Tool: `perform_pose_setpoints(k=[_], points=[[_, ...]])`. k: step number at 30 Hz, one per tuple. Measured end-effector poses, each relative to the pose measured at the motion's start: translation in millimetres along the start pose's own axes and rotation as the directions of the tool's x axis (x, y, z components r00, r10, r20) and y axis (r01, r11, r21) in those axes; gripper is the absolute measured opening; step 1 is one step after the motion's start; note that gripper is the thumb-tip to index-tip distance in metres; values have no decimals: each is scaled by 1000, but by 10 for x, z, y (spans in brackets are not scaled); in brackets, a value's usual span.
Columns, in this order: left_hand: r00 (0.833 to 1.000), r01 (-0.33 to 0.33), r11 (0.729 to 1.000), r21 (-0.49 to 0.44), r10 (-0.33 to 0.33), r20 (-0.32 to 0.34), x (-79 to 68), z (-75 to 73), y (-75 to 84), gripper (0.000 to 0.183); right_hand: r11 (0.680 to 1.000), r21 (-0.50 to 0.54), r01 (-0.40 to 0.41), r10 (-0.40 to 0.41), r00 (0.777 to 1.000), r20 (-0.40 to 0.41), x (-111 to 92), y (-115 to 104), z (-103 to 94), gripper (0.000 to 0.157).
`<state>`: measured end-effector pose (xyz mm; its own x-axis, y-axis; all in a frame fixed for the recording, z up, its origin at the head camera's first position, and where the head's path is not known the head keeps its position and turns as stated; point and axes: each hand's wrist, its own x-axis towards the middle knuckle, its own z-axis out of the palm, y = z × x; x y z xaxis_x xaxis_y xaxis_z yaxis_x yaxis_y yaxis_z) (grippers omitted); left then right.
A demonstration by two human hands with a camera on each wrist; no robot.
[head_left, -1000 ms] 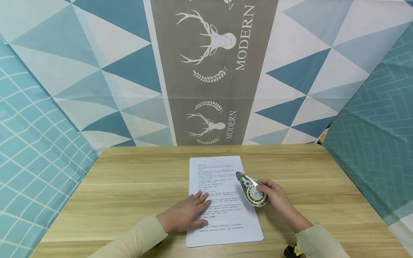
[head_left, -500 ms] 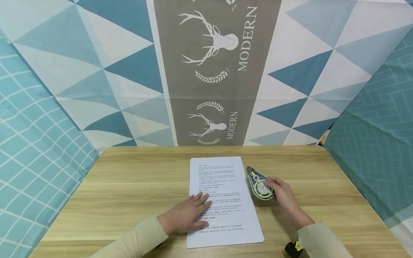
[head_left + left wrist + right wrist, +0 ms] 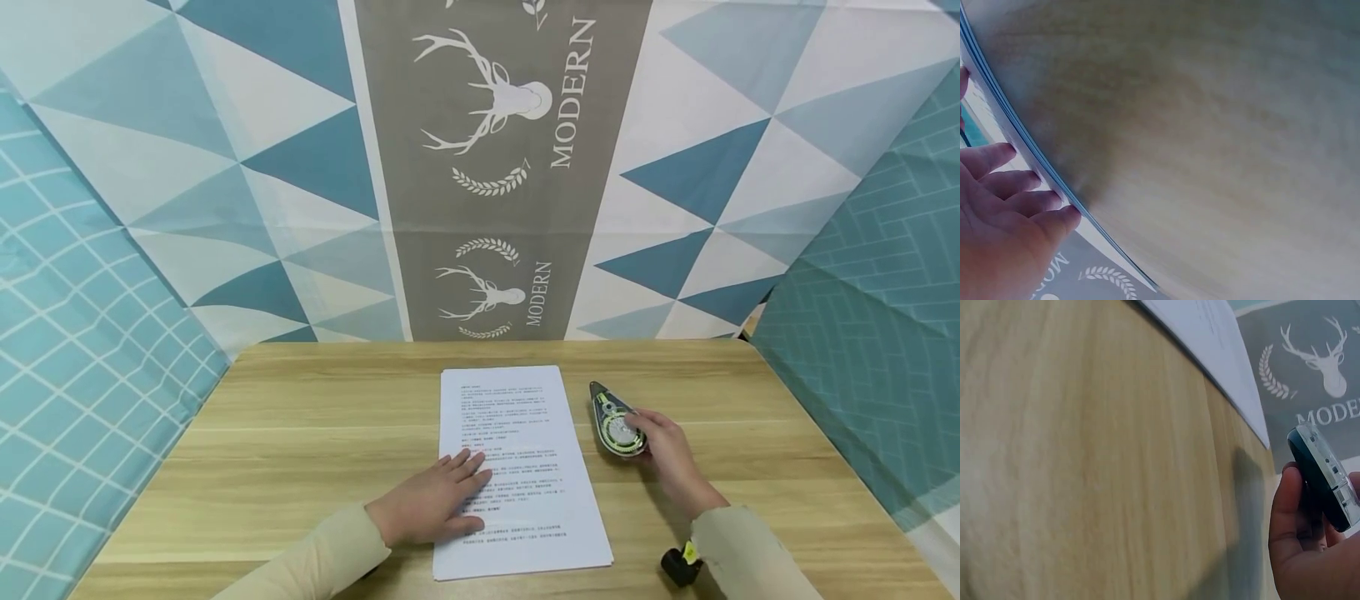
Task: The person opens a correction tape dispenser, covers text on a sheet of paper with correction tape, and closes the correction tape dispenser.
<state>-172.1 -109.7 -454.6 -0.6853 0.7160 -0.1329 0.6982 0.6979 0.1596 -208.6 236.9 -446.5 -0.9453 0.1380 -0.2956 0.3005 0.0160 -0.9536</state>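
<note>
A stack of printed paper (image 3: 525,517) lies on the table. My left hand (image 3: 431,500) rests flat on its left side with fingers spread; in the left wrist view, the fingertips (image 3: 1063,215) lie along the stack's layered edge. Off the stack's right side, my right hand (image 3: 675,462) holds a correction tape dispenser (image 3: 619,427) between thumb and fingers. The dispenser is teardrop-shaped, with a clear cover, a green toothed wheel inside and its narrow tip pointing away from me. In the right wrist view, the dispenser (image 3: 1322,478) appears raised above the tabletop, its dark underside showing.
The wooden table (image 3: 322,417) stretches out on both sides of the paper. Behind it hangs a patterned cloth (image 3: 480,192) with deer heads and triangles. A small black object (image 3: 681,567) with a yellow-green mark sits by my right sleeve.
My right hand has moved the correction tape dispenser rightward, from over the paper's right edge to beside the stack. My left hand and the paper have stayed in place.
</note>
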Motion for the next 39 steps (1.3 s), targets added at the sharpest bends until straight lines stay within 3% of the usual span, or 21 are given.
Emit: perform_pose_setpoints(k=[10, 22, 34, 39], points=[[1000, -10, 1000, -7, 10, -4, -5, -6, -4, 66, 998, -49, -48, 46, 997, -55, 142, 38, -104, 60], [1000, -16, 1000, -1, 16, -6, -3, -5, -3, 66, 993, -116, -35, 22, 993, -112, 253, 42, -136, 59], [1000, -15, 1000, -15, 15, 2, -3, -11, 1, 67, 976, -213, -41, 13, 992, -129, 279, 34, -132, 55], [1000, -17, 1000, -15, 17, 0, -5, -8, -4, 67, 952, -302, -49, 7, 990, -139, 298, 37, -164, 56]])
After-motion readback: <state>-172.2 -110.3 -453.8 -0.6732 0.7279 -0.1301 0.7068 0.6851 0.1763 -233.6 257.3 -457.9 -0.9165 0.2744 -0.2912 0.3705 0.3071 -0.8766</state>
